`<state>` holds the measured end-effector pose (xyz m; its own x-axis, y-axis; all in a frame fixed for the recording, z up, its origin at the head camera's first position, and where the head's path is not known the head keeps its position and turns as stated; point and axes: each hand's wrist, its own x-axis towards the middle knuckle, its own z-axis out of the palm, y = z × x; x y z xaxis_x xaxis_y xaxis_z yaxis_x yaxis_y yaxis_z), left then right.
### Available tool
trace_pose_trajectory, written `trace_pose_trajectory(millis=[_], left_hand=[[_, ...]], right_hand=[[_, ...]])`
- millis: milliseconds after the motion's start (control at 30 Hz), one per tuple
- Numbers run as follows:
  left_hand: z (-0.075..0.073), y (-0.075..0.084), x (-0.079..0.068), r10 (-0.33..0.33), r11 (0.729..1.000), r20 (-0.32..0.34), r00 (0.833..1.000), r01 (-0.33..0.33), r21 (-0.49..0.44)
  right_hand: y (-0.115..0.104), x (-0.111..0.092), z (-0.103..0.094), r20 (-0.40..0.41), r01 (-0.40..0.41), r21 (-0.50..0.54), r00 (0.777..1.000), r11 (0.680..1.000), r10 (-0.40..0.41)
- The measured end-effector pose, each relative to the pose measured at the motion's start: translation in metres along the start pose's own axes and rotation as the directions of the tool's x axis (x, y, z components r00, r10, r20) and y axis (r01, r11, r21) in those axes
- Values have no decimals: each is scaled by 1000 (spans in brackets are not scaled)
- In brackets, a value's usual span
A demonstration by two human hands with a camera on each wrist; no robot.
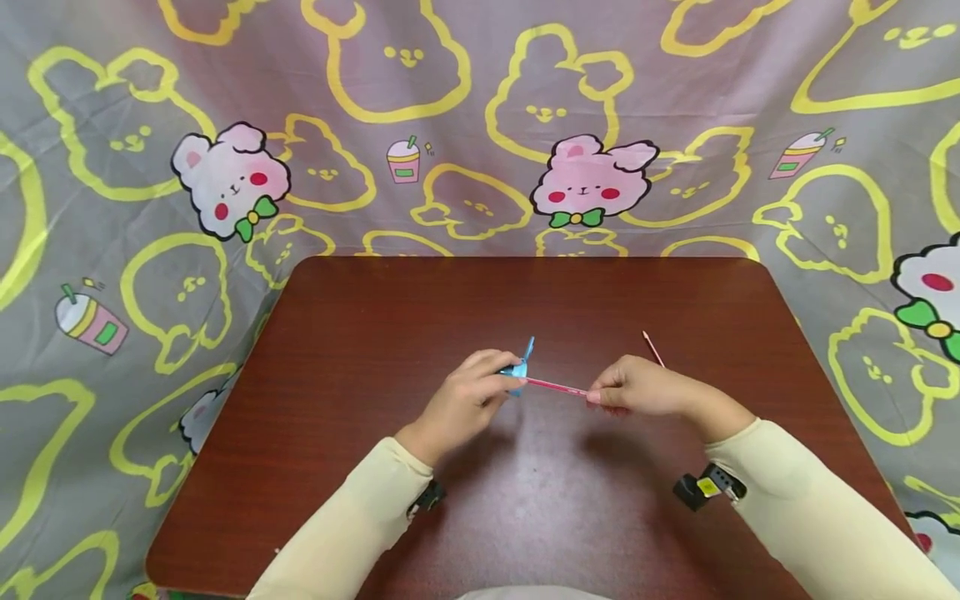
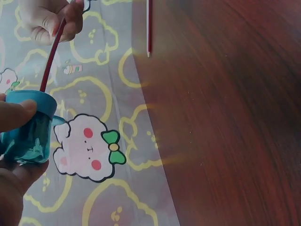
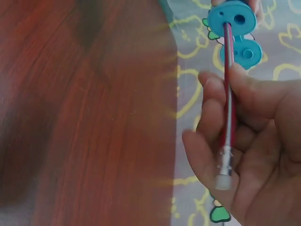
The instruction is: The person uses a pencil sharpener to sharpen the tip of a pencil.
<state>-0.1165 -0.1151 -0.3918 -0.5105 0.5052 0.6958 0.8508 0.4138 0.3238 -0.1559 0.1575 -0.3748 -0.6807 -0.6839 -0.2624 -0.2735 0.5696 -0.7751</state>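
Note:
My left hand [image 1: 465, 402] holds a blue pencil sharpener [image 1: 519, 372] between thumb and fingers, above the middle of the table. In the left wrist view the sharpener [image 2: 35, 136] has a see-through body and a solid blue top. Its round lid [image 3: 252, 55] hangs flipped back in the right wrist view, baring holes of different sizes. A red striped pencil [image 3: 229, 113] runs into one of those holes. Around its shaft, my right hand [image 1: 643, 386] pinches with thumb and fingers. The pencil's white eraser [image 3: 223, 182] points back toward my right palm; its tip is hidden inside the sharpener.
A second pencil [image 1: 652, 347] lies on the brown table [image 1: 375, 333] beyond my right hand, its lower part hidden by that hand. A grey cloth [image 1: 465, 142] with cartoon animals hangs behind and along both sides of the table.

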Motion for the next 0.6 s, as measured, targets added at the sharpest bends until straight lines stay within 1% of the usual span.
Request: trace_pose_trajectory(millis=[67, 100, 200, 300, 367, 400, 433, 467, 500, 600], left_hand=[[2, -1, 1, -31, 1000, -3, 1000, 31, 5], [2, -1, 1, -50, 999, -6, 999, 50, 3], [3, -2, 0, -102, 995, -22, 995, 102, -3], [3, -4, -2, -145, 989, -39, 989, 144, -26], [3, -4, -3, -175, 984, -49, 983, 173, -40], [3, -4, -4, -188, 982, -53, 981, 185, -47], [3, -4, -4, -200, 979, -56, 978, 197, -56], [3, -5, -5, -208, 977, -60, 976, 204, -62], [3, -5, -5, -217, 975, -64, 974, 213, -69], [3, -5, -5, -230, 970, -73, 970, 223, -92]], right_hand=[[-2, -3, 0, -84, 11, -108, 996, 994, -20], [-4, -4, 1, -134, 3, -150, 991, 989, -23], [-9, -7, 5, -271, -43, -240, 962, 970, -24], [-13, -10, 12, -387, -76, -344, 920, 936, -68], [-13, -10, 16, -459, -81, -429, 877, 899, -140], [-12, -11, 19, -492, -81, -472, 850, 878, -186], [-11, -11, 22, -524, -78, -509, 818, 857, -237], [-10, -11, 24, -551, -71, -546, 781, 835, -293], [-9, -10, 26, -572, -59, -583, 739, 810, -357], [-4, -8, 32, -590, -9, -684, 594, 729, -547]])
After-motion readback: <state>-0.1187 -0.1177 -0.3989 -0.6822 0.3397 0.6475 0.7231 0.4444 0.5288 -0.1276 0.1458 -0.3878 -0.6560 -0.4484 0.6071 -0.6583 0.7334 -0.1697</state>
